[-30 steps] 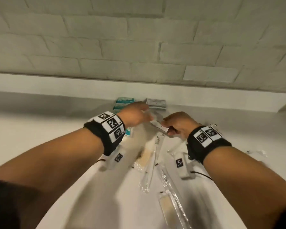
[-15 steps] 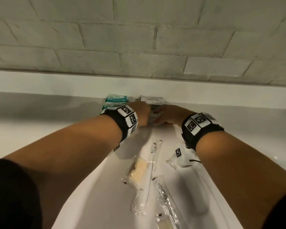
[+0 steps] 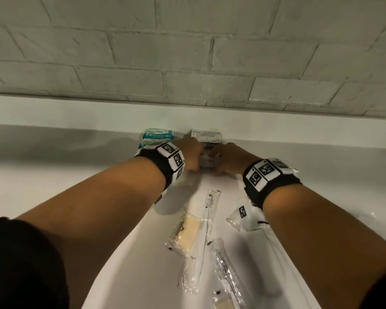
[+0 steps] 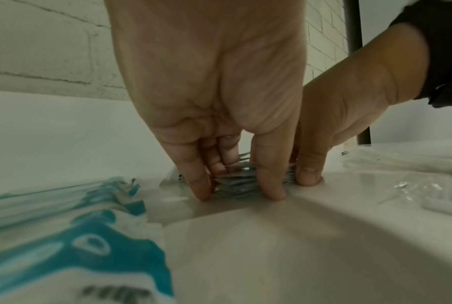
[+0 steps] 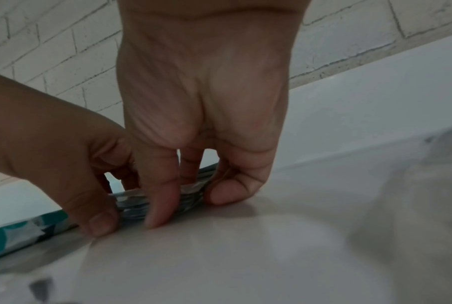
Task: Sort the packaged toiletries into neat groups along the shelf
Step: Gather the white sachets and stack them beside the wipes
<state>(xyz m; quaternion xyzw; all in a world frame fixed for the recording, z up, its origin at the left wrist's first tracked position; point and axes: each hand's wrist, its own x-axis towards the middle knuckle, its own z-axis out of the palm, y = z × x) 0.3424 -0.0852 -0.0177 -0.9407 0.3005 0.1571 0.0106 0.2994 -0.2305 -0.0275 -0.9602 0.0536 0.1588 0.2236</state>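
Note:
A small stack of grey-white sachets [image 3: 210, 160] stands on the white shelf [image 3: 76, 175] close to the back wall. My left hand [image 3: 192, 157] pinches its left side and my right hand [image 3: 226, 160] pinches its right side, fingertips down on the shelf. In the left wrist view the left hand [image 4: 240, 189] squeezes the sachets [image 4: 235, 182], with the right hand's thumb [image 4: 307, 174] beside it. The right hand [image 5: 185, 203] clamps the same stack [image 5: 133, 205] in the right wrist view. A flat white printed sachet [image 3: 206, 136] lies behind the stack. Teal-and-white packets [image 3: 157, 134] sit just left of it.
Nearer me on the shelf lie a long clear toothbrush packet [image 3: 206, 221], a beige item in clear wrap [image 3: 185, 235], another clear-wrapped stick [image 3: 225, 268], a second beige packet [image 3: 223, 303] and a small clear bag [image 3: 233, 220]. A painted brick wall [image 3: 187, 52] backs the shelf.
Both hands moved from mid-shelf to the back wall with the sachets. They now hold the stack down beside the teal packets; little has changed in the last half second.

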